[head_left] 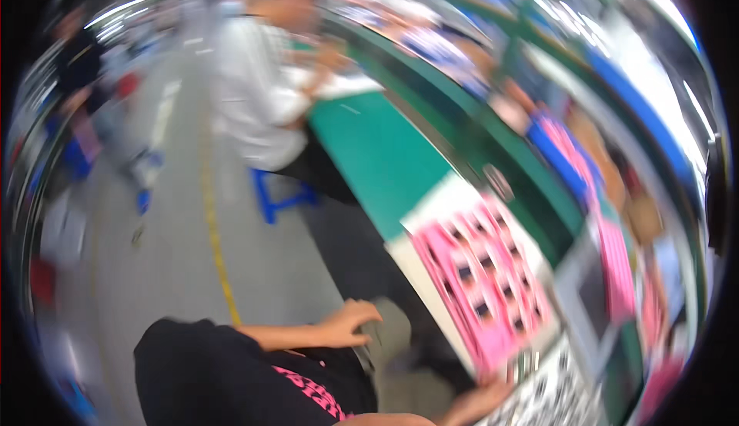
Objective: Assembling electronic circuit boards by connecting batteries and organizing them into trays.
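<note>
My left hand (350, 324) hangs in the air in front of my dark shirt, to the left of the bench. Its fingers are loosely bent and apart, with nothing in them. Low at the bench edge is my right hand (483, 401), by the near corner of a pink tray (493, 349). Motion blur smears its fingers, so I cannot tell whether it touches or grips anything. Small dark parts (483, 310) sit in rows in the pink tray, which lies on a white board (431, 287). Beside the right hand are many small black-and-white pieces (550, 395).
A green bench top (369, 149) runs away ahead. Another person in a white shirt (258, 95) sits there on a blue stool (269, 195). A dark green conveyor (531, 203) borders the bench on the right, with a grey frame (589, 287) near it. Yellow tape (212, 226) marks the floor.
</note>
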`<move>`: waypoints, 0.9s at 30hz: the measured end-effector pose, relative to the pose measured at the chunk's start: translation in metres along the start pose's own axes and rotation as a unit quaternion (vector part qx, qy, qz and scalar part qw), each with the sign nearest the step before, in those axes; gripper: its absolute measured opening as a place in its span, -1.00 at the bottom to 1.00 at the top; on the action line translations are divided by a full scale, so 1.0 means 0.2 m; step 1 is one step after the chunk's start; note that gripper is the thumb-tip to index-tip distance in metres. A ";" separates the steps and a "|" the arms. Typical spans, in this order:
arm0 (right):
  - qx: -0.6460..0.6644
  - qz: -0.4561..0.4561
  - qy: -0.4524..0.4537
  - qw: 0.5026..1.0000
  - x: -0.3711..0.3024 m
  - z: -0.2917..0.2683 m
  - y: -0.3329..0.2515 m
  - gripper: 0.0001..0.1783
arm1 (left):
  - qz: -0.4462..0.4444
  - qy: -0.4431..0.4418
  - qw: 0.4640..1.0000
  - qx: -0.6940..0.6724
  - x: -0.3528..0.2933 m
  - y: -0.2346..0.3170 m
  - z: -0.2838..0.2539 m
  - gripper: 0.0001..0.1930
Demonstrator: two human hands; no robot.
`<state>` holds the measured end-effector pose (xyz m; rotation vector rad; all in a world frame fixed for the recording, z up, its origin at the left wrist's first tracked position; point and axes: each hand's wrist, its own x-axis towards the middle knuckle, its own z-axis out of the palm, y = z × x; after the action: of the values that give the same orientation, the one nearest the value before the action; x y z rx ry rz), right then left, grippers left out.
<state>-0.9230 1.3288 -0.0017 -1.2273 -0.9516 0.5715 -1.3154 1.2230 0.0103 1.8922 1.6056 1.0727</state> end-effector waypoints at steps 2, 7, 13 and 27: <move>0.079 0.126 -0.057 0.987 0.07 0.39 -0.31 -0.60 | -0.042 0.053 0.995 0.074 0.12 0.05 -0.01 -0.35; 0.263 0.091 -0.254 0.926 0.56 0.57 -0.13 -0.67 | -0.099 0.241 0.960 0.106 0.37 -0.19 0.55 -0.20; 0.090 0.075 -0.185 0.976 0.97 -0.32 0.39 -0.82 | -0.166 0.108 0.980 -0.036 0.86 -0.16 1.43 -0.19; -0.519 -0.014 -0.062 0.853 1.91 -0.74 0.38 -0.71 | -0.005 -0.233 0.972 0.014 1.56 -0.22 2.13 -0.21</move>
<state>-0.5931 1.5808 0.0322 -2.1406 -1.4617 0.0575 -1.0009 1.5978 -0.1937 1.9645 1.3598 0.5435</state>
